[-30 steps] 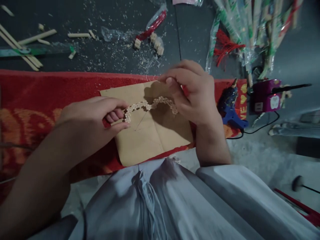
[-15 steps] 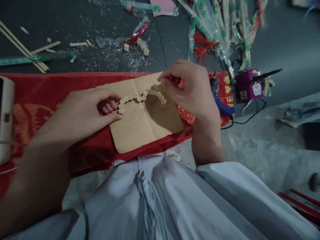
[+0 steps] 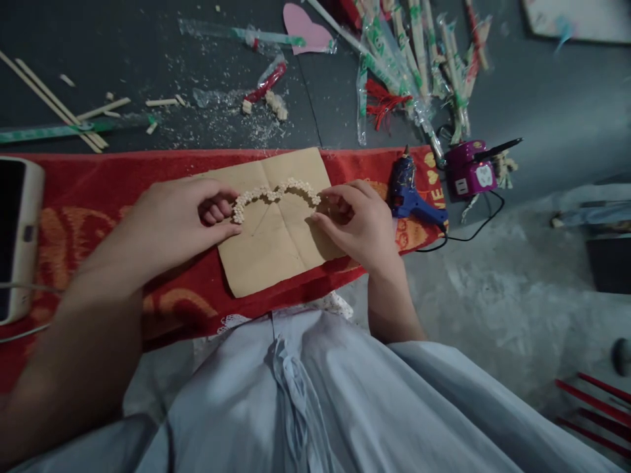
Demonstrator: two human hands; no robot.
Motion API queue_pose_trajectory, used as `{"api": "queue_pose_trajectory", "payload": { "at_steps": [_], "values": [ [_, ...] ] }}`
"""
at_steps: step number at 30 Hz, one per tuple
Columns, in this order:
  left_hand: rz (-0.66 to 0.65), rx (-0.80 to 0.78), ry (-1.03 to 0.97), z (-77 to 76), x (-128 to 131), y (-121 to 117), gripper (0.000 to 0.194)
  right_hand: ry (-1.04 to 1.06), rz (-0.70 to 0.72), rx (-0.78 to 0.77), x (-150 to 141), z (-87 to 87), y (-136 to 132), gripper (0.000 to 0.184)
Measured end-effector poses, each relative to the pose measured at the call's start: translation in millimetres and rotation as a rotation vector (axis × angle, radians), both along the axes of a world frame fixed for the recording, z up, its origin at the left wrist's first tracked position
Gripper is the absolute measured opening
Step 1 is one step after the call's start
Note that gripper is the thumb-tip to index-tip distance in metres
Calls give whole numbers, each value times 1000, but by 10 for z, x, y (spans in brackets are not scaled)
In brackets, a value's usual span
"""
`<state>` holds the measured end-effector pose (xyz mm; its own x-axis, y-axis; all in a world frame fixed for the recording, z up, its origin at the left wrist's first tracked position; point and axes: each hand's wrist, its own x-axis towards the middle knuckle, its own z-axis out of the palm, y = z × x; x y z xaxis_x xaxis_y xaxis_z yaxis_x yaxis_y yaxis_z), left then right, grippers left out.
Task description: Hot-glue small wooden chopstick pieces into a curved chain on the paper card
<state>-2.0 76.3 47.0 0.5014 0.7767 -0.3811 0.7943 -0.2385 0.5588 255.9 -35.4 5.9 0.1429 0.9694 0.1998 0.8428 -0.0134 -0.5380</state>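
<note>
A wavy strip of small pale wooden pieces (image 3: 273, 195), curved like the top of a heart, lies over a creased sheet of brown paper (image 3: 261, 266). My left hand (image 3: 170, 213) grips the strip's left end between thumb and forefinger, the other fingers curled. At the opposite end, my right hand (image 3: 359, 220) has its thumb and forefinger closed around the tip. Faint pencil lines show on the paper below the strip. A blue glue gun (image 3: 411, 197) rests just right of my right hand.
Red patterned cloth (image 3: 182, 305) lies under the paper. A phone (image 3: 32, 243) is at far left. Behind are chopsticks (image 3: 54, 102), crumbs, a pink paper heart (image 3: 305, 29) and wrapped chopsticks (image 3: 419, 49). A purple power block (image 3: 468, 172) with a cord stands at right.
My right hand has come down from above the paper to the strip's right end and closed on it. My left hand keeps its hold. The view has shifted slightly.
</note>
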Motion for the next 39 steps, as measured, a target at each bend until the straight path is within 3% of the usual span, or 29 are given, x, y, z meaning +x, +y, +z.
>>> {"api": "queue_pose_trajectory", "payload": {
  "at_steps": [8, 18, 28, 35, 39],
  "values": [
    [-21, 28, -5, -35, -10, 2, 49, -69, -121, 11, -142, -79, 63, 25],
    [17, 6, -31, 4, -10, -3, 49, -35, -32, 29, -19, -24, -33, 6],
    [-10, -15, -50, -44, -47, 25, 52, -103, 27, 55, 45, -71, -215, 14],
    [-13, -15, -89, -134, -76, 56, 58, -58, -13, 95, 17, -127, -152, 35],
    [1, 8, -71, -168, -78, 63, 56, -53, -34, 131, 6, -182, -122, 37]
  ]
}}
